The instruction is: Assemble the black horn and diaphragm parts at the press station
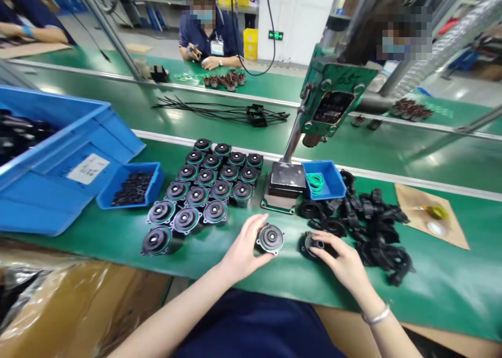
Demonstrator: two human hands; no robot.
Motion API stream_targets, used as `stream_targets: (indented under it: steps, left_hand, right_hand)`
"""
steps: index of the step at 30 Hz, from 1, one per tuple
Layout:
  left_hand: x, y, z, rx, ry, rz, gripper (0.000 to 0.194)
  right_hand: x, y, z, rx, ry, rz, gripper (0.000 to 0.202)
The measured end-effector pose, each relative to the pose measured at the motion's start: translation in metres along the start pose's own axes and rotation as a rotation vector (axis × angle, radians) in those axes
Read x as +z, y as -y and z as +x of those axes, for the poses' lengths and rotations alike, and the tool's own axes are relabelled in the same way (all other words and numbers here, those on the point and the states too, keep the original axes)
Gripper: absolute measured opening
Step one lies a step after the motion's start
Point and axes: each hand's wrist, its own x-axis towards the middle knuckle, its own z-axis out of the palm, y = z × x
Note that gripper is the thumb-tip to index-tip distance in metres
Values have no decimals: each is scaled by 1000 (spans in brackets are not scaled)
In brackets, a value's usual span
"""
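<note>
My left hand [245, 248] curls around a round motor housing [272, 238] with a black stepped top and small screw lugs on its rim. To its right, my right hand [337, 256] has its thumb and fingers closed on a black plastic pump cover [309, 244], partly hidden by the fingers. The two parts are apart, both at the table surface. Left of my left hand stand several similar housings [186, 219] in rows, with green rings around their tops. A pile of loose black covers [376, 222] lies beyond my right hand.
A press [333, 96] rises over a metal block [288, 176] behind my hands. A small blue bin [331, 183] holds green rings; another blue bin [157, 183] holds small black parts. A large blue crate [50, 201] stands left. Cardboard [455, 232] lies right. Co-workers sit across.
</note>
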Motion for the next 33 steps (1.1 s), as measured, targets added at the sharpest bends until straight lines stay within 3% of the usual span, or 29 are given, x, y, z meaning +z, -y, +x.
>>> stream_targets:
  steps: [3,5,11,16,21,33]
  left_hand:
    - [17,2,19,-61,84,-198,86]
    - [23,2,23,-95,89,-299,84]
    - [25,1,19,-105,52,-241,70]
    - [24,1,19,-25,48,-154,63]
    - [26,4,18,54,24,-136,64]
    - [25,4,17,76,28,-169,74]
  right_hand:
    - [-15,19,19,80,-69,15,26]
    - [-17,37,30,53,-77,22,21]
    - [9,73,49,-161,19,22,17]
    - [25,76,50,-250,75,-62,20]
    - [28,81,47,-255,42,-123,22]
    - [30,80,44,-257,50,-67,24]
